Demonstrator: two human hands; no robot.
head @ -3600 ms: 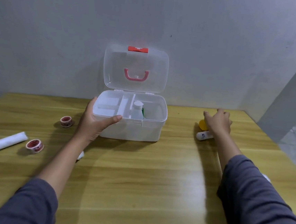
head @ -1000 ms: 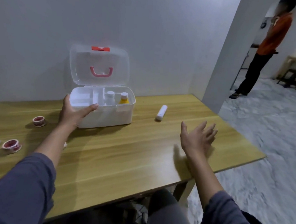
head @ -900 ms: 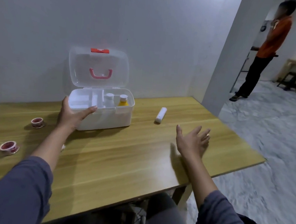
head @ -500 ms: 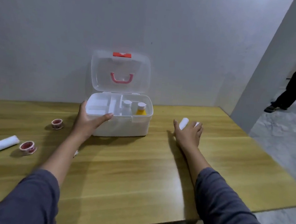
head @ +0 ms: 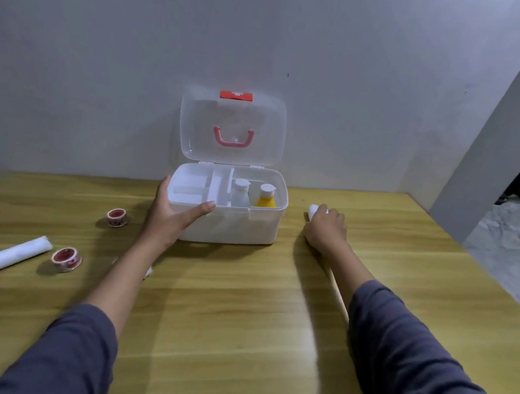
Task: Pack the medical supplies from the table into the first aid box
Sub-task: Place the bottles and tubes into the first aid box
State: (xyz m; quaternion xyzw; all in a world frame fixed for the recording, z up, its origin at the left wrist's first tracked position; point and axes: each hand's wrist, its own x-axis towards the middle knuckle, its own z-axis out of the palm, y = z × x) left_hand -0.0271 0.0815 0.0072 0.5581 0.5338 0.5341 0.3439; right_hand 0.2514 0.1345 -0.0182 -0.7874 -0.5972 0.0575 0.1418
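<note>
White tube (head: 313, 209) right of the first aid box (head: 230, 222): your right hand (head: 327, 230) closes over it
Likely light, stiff, prone to rolling, so grip mid-body; your left hand (head: 171, 217) clasps the box's front-left corner

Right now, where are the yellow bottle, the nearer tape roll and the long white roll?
yellow bottle (head: 265, 201): head view, on its yellow body inside the box.
nearer tape roll (head: 65, 259): head view, on its red top.
long white roll (head: 1, 259): head view, mid-length on its side.
</note>
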